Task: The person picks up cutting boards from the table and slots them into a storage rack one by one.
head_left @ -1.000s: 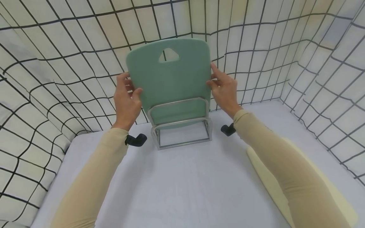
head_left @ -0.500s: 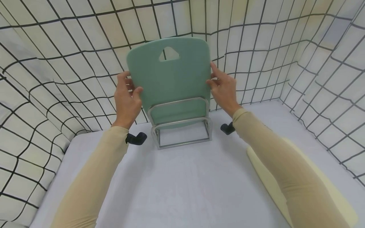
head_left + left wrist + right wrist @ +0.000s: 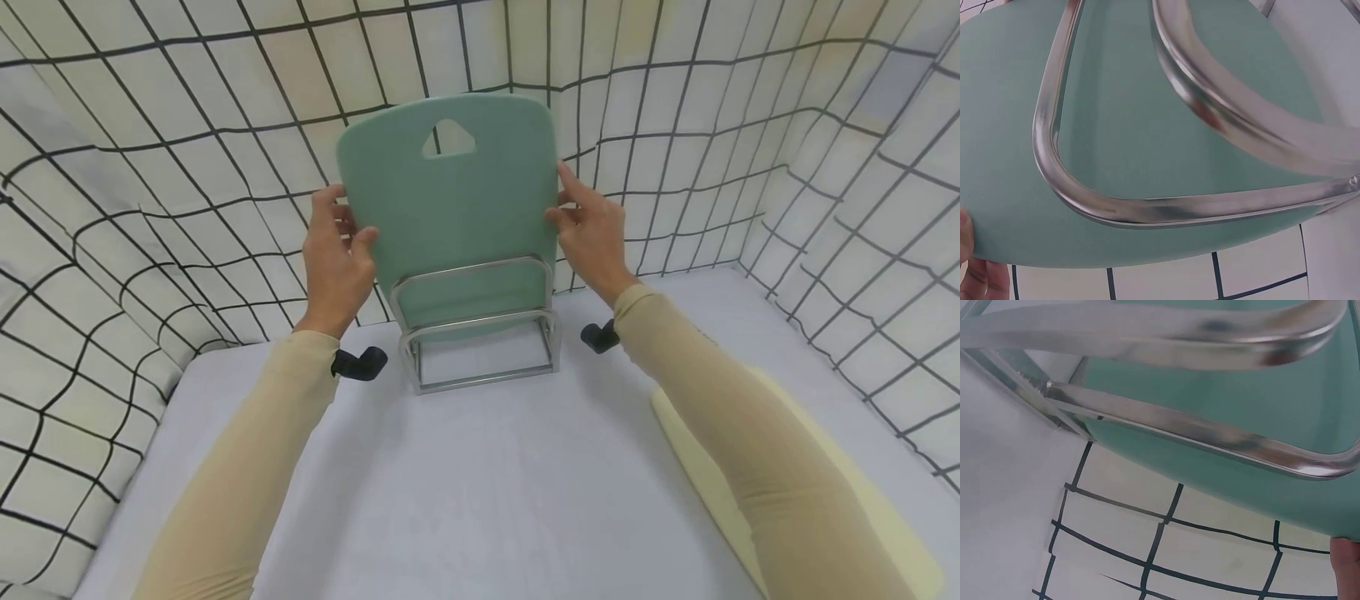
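A green cutting board (image 3: 457,200) with a handle hole near its top stands upright, leaning slightly back. Its lower part is behind the bars of a silver metal rack (image 3: 480,383). My left hand (image 3: 337,262) grips the board's left edge, thumb in front and fingers partly hidden behind. On the opposite edge, my right hand (image 3: 592,237) pinches the board between thumb and fingers. Close up in the left wrist view, the rack's curved bars (image 3: 1147,211) cross the board's face. The right wrist view has a fingertip (image 3: 1345,565) at the board's edge.
A pale yellow board (image 3: 697,458) lies flat on the white table (image 3: 480,500) at the right, partly under my right forearm. Behind the rack rises a white cloth wall with a black grid (image 3: 675,142), which continues along both sides.
The view has shifted very slightly. Both hands keep their hold on the cutting board, which stays in the rack with almost no movement.
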A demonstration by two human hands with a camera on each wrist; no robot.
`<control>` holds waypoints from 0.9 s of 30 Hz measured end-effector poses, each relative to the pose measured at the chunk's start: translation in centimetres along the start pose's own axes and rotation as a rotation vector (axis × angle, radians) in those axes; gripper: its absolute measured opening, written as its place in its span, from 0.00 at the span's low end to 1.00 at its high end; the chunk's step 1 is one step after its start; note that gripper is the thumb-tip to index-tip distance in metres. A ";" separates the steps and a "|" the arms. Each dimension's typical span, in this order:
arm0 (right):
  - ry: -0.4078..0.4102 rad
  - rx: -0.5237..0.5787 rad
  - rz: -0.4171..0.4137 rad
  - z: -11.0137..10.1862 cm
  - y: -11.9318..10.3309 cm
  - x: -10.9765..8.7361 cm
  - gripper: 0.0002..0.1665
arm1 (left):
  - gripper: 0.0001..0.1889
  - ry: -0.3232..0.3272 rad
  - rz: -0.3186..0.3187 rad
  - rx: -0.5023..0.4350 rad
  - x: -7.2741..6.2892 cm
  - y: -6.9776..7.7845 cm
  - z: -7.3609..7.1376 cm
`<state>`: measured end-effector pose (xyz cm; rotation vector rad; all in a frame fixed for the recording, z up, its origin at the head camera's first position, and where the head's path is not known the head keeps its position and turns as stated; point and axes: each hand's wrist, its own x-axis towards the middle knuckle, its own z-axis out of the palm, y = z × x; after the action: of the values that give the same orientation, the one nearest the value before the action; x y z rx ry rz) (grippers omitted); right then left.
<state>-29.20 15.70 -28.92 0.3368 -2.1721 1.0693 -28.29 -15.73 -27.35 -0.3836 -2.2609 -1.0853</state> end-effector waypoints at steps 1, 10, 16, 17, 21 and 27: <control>0.001 0.001 0.002 0.0 0.0 0.0 0.37 | 0.25 -0.001 0.003 -0.004 0.0 0.0 0.0; 0.003 -0.011 0.004 0.0 0.1 0.1 0.36 | 0.26 -0.015 0.006 -0.009 0.2 -0.1 0.1; -0.003 -0.009 0.009 0.0 0.1 0.2 0.36 | 0.26 -0.021 0.002 -0.002 0.3 -0.1 0.1; -0.005 -0.005 0.012 0.0 0.1 0.2 0.36 | 0.26 -0.021 0.001 -0.002 0.4 -0.1 0.2; -0.011 0.009 0.026 0.0 0.0 0.3 0.36 | 0.26 -0.020 0.002 -0.003 0.5 -0.2 0.2; -0.027 0.024 0.044 0.0 -0.1 0.5 0.37 | 0.26 -0.013 0.008 -0.001 0.6 -0.5 0.2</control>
<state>-29.52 15.61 -28.52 0.3170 -2.2010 1.1223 -29.09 -15.83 -27.37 -0.4010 -2.2677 -1.0830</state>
